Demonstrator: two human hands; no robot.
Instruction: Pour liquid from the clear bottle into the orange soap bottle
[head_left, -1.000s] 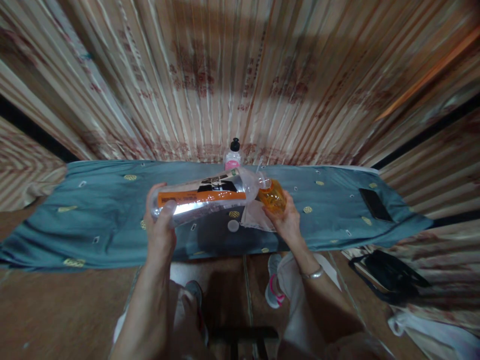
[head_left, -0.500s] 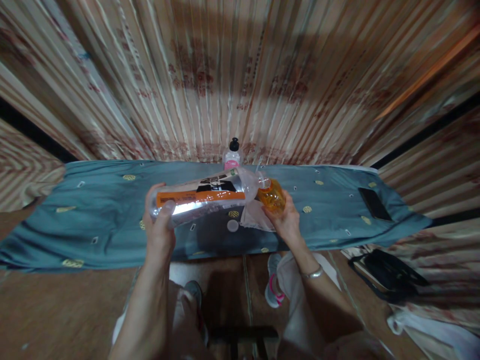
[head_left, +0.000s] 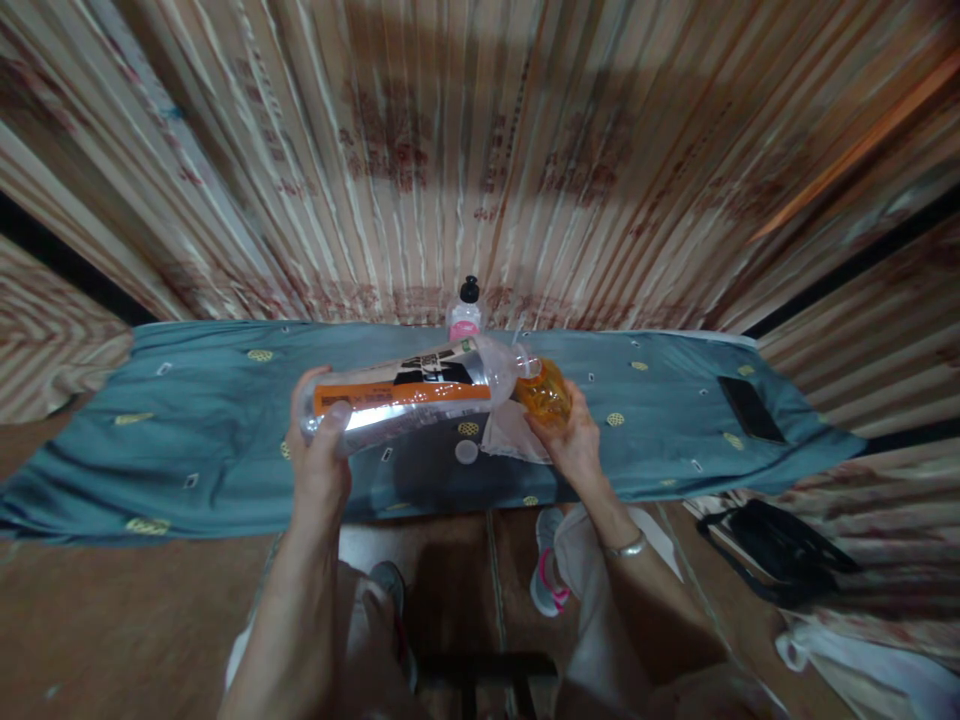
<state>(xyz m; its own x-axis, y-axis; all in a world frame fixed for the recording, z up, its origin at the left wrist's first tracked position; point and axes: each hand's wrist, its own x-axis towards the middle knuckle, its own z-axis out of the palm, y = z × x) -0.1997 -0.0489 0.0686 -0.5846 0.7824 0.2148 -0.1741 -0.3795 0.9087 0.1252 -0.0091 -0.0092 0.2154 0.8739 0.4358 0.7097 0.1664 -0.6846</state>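
My left hand (head_left: pixel 321 425) is wrapped round the base of a large clear plastic bottle (head_left: pixel 405 390) with a silver and orange label. The bottle lies nearly level, its neck pointing right. My right hand (head_left: pixel 571 435) grips a small amber bottle (head_left: pixel 546 392), tilted with its mouth at the large bottle's neck; whether the two touch I cannot tell. Below them on the cloth lie a small round whitish cap (head_left: pixel 466 453) and a crumpled pale tissue or cloth (head_left: pixel 514 438). Behind the large bottle stands a clear bottle (head_left: pixel 465 312) with a black top and pink label.
A teal patterned cloth (head_left: pixel 210 420) covers the narrow table. A dark phone (head_left: pixel 750 408) lies at its right end. Striped curtains (head_left: pixel 450 180) hang behind. On the floor to the right is a black bag (head_left: pixel 780 550).
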